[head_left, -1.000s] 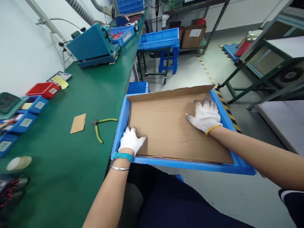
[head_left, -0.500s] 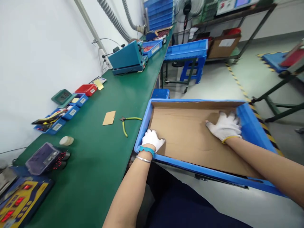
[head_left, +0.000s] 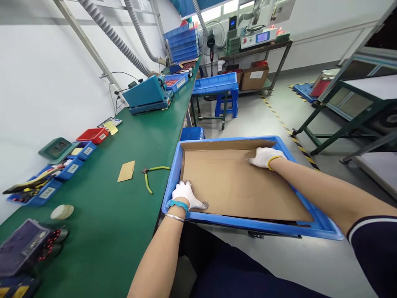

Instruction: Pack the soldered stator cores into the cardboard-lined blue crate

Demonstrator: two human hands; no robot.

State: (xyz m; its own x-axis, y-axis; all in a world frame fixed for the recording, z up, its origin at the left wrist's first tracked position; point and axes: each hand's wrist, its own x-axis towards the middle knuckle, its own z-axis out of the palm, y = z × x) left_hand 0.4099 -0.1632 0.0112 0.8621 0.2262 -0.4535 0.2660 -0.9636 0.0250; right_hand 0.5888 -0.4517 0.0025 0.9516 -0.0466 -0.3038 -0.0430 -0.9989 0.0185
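A sheet of brown cardboard [head_left: 229, 182] with a folded-up far edge lies inside a large blue plastic tray [head_left: 245, 224]. My left hand [head_left: 186, 194], in a white glove, rests at the tray's near left corner. Its thumb stretches out over the cardboard, and the fingers lie against the left side. At the far right part of the sheet is my right hand [head_left: 265, 158], also gloved, with its thumb pointing left on the cardboard and the fingers near the upturned edge. A gap shows between the sheet and the tray's right end.
Left of the tray runs a green bench [head_left: 120, 231] with green-handled cutters [head_left: 148, 174], a small cardboard piece [head_left: 126, 171] and tool bins [head_left: 46, 192]. Beyond the tray stand a blue stool [head_left: 192, 133] and another blue tray [head_left: 215, 84]. A metal-framed cart [head_left: 341, 103] stands right.
My right hand has moved to the far edge of the cardboard. The sheet's right end has come away from the tray's right end. My view has tilted up; my left hand stays at its corner.
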